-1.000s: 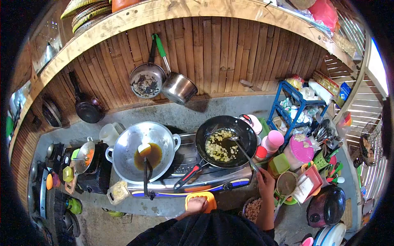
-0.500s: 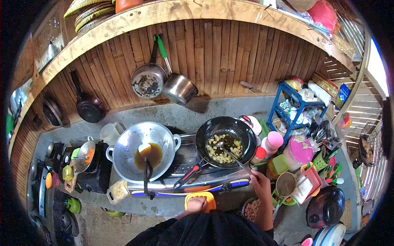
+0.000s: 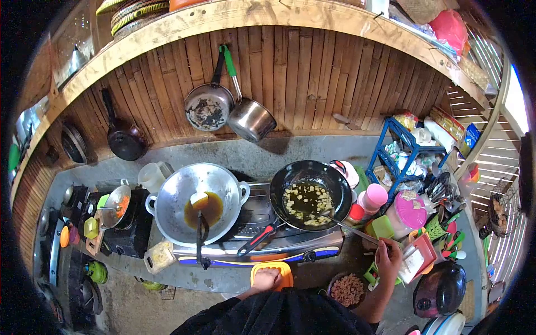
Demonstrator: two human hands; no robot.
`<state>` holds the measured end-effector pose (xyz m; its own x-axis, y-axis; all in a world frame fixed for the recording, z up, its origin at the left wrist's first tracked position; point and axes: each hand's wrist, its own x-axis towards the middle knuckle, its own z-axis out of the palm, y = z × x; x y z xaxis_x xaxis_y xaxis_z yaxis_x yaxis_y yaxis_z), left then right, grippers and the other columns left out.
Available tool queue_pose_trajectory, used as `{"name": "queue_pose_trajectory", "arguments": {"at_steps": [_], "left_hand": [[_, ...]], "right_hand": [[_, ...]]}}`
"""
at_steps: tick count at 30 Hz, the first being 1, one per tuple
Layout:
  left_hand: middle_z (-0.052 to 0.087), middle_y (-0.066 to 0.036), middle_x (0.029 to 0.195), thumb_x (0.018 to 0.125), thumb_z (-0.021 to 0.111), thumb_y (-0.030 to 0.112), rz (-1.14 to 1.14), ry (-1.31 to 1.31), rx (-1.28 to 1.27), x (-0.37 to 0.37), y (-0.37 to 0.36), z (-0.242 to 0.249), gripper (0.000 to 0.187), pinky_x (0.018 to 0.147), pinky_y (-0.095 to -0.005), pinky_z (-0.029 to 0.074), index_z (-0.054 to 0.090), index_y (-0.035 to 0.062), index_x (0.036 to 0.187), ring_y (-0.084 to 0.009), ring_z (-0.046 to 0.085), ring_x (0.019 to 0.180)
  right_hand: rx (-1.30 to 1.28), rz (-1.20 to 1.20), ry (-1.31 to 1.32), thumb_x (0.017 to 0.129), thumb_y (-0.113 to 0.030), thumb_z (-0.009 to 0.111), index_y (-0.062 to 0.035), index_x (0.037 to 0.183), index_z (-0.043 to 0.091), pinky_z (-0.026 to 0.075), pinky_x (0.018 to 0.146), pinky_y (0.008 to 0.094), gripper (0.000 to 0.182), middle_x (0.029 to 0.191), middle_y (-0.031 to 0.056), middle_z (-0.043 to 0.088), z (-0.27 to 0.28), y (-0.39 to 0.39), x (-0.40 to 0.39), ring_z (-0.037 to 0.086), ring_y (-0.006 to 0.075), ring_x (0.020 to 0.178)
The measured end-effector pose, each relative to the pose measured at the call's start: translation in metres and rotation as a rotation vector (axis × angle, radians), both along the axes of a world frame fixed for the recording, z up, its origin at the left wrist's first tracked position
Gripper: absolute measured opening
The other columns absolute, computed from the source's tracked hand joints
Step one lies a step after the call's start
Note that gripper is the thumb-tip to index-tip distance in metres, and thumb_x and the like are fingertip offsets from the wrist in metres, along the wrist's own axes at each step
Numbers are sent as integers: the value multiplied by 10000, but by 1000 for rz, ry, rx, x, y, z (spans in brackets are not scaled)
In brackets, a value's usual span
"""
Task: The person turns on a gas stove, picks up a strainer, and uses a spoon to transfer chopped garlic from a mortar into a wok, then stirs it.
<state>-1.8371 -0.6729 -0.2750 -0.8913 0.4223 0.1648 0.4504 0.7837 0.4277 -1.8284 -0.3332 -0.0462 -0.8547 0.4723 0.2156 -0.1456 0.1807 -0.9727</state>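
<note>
My right hand (image 3: 388, 259) is closed around the long handle of a metal cooking spoon (image 3: 360, 231). The spoon's head dips into the right side of a black wok (image 3: 279, 195), where small pale chopped pieces (image 3: 304, 198) lie in dark oil. At the front edge of the stove, my left hand (image 3: 267, 280) is closed on an orange plastic container (image 3: 286, 272) held close to my body. Left of the wok, a large silver pan (image 3: 173, 218) holds brown liquid and a dark-handled ladle (image 3: 200, 229).
The stove (image 3: 257, 254) carries both pans. A bowl of reddish-brown crumbly food (image 3: 347, 290) sits low near my right forearm. Pink jars, a blue rack (image 3: 402, 134) and a black-lidded cooker (image 3: 441, 290) crowd the right. A small pan (image 3: 116, 204) stands at left.
My right hand has moved right with the spoon, whose head went from the wok's middle to its right edge. The pale pieces have shifted about. My left hand stays on the orange container.
</note>
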Motion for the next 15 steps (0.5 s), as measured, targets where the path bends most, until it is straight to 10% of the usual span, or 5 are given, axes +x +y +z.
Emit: {"name": "queue_pose_trajectory", "arguments": {"at_steps": [2,15], "left_hand": [[636,-65,712,766,563,259,10,-9,-6,2,1,1,148,623,-412,457,584,119,723,-250,628,694],[641,-78,723,778,552,255,41,1,-23,4,3,8,156,659,-413,450,583,109,729,-260,628,712]], "right_hand": [[48,9,-65,885,-122,602,7,993,625,444,503,193,169,809,22,611,0,1,-1,517,52,589],[-107,259,-87,889,-128,582,0,1164,560,413,448,189,303,816,59,636,-61,-50,-61,532,73,563]]}}
